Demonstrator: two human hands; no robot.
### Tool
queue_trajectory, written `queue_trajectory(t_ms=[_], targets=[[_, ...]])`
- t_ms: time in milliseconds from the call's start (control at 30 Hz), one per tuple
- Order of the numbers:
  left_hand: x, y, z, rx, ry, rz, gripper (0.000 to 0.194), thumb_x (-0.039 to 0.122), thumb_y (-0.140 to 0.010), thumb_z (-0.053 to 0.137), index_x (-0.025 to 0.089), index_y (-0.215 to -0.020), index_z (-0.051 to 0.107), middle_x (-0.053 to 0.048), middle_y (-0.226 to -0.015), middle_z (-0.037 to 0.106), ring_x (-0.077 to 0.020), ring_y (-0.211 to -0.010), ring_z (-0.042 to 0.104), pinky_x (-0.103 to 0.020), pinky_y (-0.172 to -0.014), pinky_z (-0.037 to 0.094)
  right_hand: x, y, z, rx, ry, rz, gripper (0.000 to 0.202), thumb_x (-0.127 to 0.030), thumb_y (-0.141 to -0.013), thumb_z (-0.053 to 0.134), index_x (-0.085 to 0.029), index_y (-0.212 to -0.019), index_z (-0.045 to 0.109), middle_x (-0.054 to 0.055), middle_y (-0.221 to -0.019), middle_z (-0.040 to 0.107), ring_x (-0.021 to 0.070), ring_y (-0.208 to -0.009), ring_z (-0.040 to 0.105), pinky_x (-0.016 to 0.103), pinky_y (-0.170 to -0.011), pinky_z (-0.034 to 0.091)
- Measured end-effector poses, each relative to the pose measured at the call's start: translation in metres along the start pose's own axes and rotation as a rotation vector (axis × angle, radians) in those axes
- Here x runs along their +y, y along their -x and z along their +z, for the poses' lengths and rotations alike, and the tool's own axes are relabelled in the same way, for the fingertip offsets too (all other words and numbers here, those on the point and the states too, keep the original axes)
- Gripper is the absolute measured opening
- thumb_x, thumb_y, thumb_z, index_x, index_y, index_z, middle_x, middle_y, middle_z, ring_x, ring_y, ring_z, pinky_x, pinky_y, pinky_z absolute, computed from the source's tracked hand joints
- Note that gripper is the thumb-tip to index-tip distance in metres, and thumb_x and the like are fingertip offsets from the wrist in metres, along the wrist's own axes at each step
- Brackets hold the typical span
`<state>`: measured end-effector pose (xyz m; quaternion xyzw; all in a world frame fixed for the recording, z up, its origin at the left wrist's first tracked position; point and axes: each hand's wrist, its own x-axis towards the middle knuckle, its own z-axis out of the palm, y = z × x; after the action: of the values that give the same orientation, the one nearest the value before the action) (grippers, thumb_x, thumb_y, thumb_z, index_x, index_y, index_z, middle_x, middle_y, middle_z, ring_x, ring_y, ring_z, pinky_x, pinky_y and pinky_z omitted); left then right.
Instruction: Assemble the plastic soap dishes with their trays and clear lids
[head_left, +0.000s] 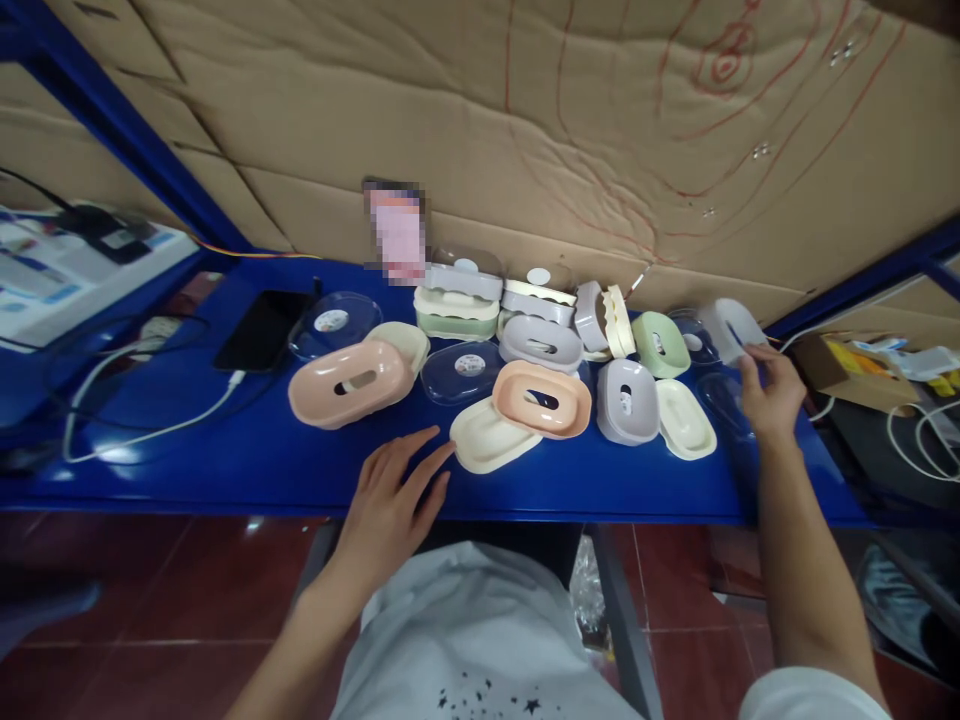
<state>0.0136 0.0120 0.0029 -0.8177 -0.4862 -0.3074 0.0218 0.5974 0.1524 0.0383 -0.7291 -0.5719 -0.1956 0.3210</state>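
Note:
My left hand (396,492) has its fingers spread over the front of the blue table, fingertips at the left edge of a cream tray (487,440). An orange container (541,400) overlaps that tray. My right hand (772,393) reaches to the far right, thumb and fingers closed on the front edge of a pale grey container (733,330). Clear lids (724,400) lie below and beside it. Nearby are a green container (660,345), a lavender container (628,402) and a second cream tray (686,420). A pink container (349,385) lies left of centre.
Stacked containers (457,310) stand along the cardboard wall (480,130). A black phone (262,332) with a white cable lies left, near a clear lid (334,325). A cardboard box (855,375) and cables sit beyond the right frame bar.

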Motion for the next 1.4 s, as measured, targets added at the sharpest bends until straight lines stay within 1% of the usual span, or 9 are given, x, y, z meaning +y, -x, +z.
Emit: queue_trajectory(t_ms=[300, 467, 600, 700, 800, 933, 1167, 1267, 1400], targets=[[0.005, 0.000, -0.010, -0.059, 0.067, -0.045, 0.043, 0.025, -0.106, 0.065, 0.024, -0.148, 0.056, -0.019, -0.151, 0.061, -0.0357, -0.135, 0.064, -0.055, -0.108, 0.056, -0.028, -0.007, 0.027, -0.163, -0.180, -0.152, 0.037, -0.030, -0.100, 0.072, -0.004, -0.127, 0.076, 0.026, -0.133, 0.075, 0.0250, -0.138, 0.068, 0.035, -0.113, 0.049], [0.010, -0.015, -0.003, -0.127, 0.048, 0.003, 0.042, 0.041, -0.103, 0.070, 0.021, -0.140, 0.065, -0.023, -0.159, 0.055, -0.0446, -0.145, 0.057, -0.067, -0.114, 0.051, -0.041, 0.000, 0.004, -0.122, -0.186, -0.202, 0.035, -0.029, -0.102, 0.068, -0.005, -0.125, 0.077, 0.027, -0.131, 0.076, 0.0291, -0.135, 0.070, 0.040, -0.114, 0.051], [0.004, -0.011, -0.003, -0.135, 0.086, 0.004, 0.033, 0.042, -0.101, 0.074, 0.018, -0.123, 0.068, -0.022, -0.150, 0.062, -0.0412, -0.134, 0.065, -0.063, -0.111, 0.055, -0.119, 0.050, -0.043, -0.040, -0.323, -0.399, 0.029, -0.028, -0.107, 0.062, -0.017, -0.131, 0.074, 0.020, -0.131, 0.077, 0.0284, -0.134, 0.069, 0.047, -0.116, 0.051], [-0.004, 0.003, -0.007, -0.118, 0.138, -0.021, 0.025, 0.040, -0.101, 0.074, 0.020, -0.111, 0.065, -0.020, -0.147, 0.065, -0.0382, -0.132, 0.067, -0.060, -0.111, 0.057, -0.195, 0.100, -0.065, -0.381, -0.385, -0.794, 0.043, -0.037, -0.102, 0.074, -0.025, -0.143, 0.067, 0.014, -0.140, 0.074, 0.0314, -0.134, 0.069, 0.054, -0.116, 0.052], [-0.010, 0.015, -0.010, -0.124, 0.202, -0.051, 0.023, 0.040, -0.102, 0.073, 0.022, -0.113, 0.064, -0.016, -0.151, 0.063, -0.0371, -0.137, 0.063, -0.062, -0.115, 0.055, -0.242, 0.130, -0.063, -0.522, -0.344, -0.887, 0.048, -0.031, -0.106, 0.070, -0.027, -0.152, 0.060, 0.011, -0.148, 0.071, 0.0302, -0.140, 0.065, 0.055, -0.121, 0.048], [-0.014, 0.020, -0.011, -0.179, 0.270, -0.095, 0.044, 0.044, -0.105, 0.069, 0.027, -0.143, 0.056, -0.014, -0.153, 0.062, -0.0349, -0.143, 0.060, -0.060, -0.118, 0.054, -0.250, 0.140, -0.060, -0.461, -0.553, -0.707, 0.036, -0.019, -0.107, 0.063, -0.029, -0.142, 0.066, 0.008, -0.138, 0.076, 0.0265, -0.131, 0.071, 0.048, -0.112, 0.055], [-0.026, 0.018, -0.022, -0.277, 0.375, -0.172, 0.061, 0.050, -0.104, 0.069, 0.036, -0.159, 0.045, -0.009, -0.157, 0.060, -0.0315, -0.143, 0.060, -0.054, -0.120, 0.053, -0.242, 0.160, -0.070, -0.578, -0.757, 0.006, 0.038, -0.043, -0.117, 0.039, -0.028, -0.134, 0.070, 0.008, -0.126, 0.079, 0.0237, -0.114, 0.077, 0.040, -0.094, 0.063], [-0.034, 0.021, -0.030, -0.329, 0.398, -0.226, 0.057, 0.050, -0.103, 0.069, 0.039, -0.156, 0.050, -0.006, -0.158, 0.059, -0.0303, -0.142, 0.062, -0.051, -0.118, 0.055, -0.236, 0.173, -0.064, -0.588, -0.673, 0.011, 0.043, -0.047, -0.116, 0.040, -0.026, -0.145, 0.063, 0.011, -0.137, 0.074, 0.0268, -0.125, 0.072, 0.047, -0.104, 0.060], [-0.037, 0.024, -0.031, -0.311, 0.387, -0.238, 0.056, 0.046, -0.101, 0.072, 0.038, -0.153, 0.053, -0.006, -0.157, 0.059, -0.0314, -0.143, 0.061, -0.051, -0.118, 0.055, -0.229, 0.190, -0.067, -0.551, -0.503, -0.245, 0.062, -0.053, -0.111, 0.050, -0.028, -0.167, 0.040, 0.016, -0.165, 0.053, 0.0381, -0.154, 0.048, 0.067, -0.122, 0.044]])
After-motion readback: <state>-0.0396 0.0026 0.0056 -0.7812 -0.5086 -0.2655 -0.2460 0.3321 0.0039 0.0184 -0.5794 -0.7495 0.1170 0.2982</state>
